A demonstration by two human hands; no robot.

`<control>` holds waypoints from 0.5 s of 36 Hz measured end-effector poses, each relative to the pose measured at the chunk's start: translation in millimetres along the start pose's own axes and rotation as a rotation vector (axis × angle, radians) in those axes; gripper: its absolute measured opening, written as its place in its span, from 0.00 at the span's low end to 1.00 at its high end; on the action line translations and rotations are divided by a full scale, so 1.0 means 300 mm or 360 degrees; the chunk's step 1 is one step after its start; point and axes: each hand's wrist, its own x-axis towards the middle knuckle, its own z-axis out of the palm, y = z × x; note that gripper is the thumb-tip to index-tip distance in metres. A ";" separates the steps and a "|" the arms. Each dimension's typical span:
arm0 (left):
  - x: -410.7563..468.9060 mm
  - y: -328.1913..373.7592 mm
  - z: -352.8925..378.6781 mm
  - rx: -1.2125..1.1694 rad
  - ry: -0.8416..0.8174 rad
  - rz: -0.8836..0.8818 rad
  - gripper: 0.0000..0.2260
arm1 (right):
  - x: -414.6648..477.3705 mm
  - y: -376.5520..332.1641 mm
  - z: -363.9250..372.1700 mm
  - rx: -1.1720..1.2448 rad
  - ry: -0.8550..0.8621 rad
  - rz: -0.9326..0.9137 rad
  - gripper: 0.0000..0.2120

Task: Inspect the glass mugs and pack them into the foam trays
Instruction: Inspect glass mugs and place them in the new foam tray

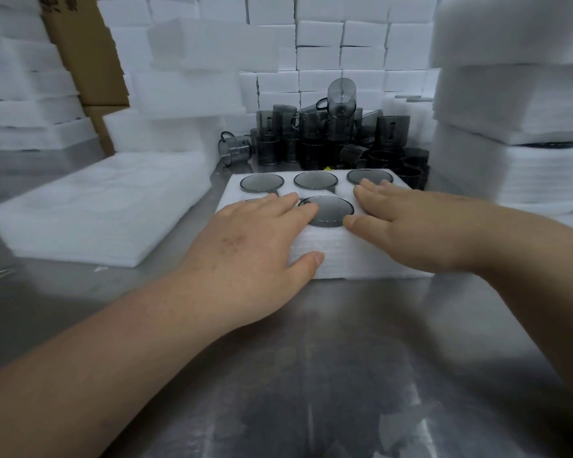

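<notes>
A white foam tray (341,259) lies on the steel table in front of me, its round pockets filled with grey glass mugs (315,179) seen bottom-up. My left hand (255,239) rests flat on the tray's left front part, fingers straight, thumb over the front edge. On the right part lies my right hand (407,219), also flat, fingertips near the far right mug (369,175). Between the two hands sits one mug (328,211) in the front row. Any pockets under my hands are hidden.
A heap of loose grey mugs (331,137) stands behind the tray. Empty foam trays (93,213) lie stacked at the left, and tall foam stacks (516,127) rise at the right. White foam blocks and cardboard (83,51) wall the back. Steel tabletop (311,375) spreads near me.
</notes>
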 end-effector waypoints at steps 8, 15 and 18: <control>0.001 0.000 -0.002 0.0021 0.0019 0.0010 0.30 | -0.012 -0.012 0.010 -0.0030 0.0023 0.0014 0.44; 0.006 -0.005 0.000 -0.0051 -0.0043 -0.0039 0.31 | -0.016 -0.013 0.011 -0.0033 0.0071 -0.0011 0.48; 0.001 0.001 -0.008 -0.0257 0.0039 -0.0124 0.30 | -0.018 -0.016 0.012 -0.0002 0.0121 -0.0021 0.48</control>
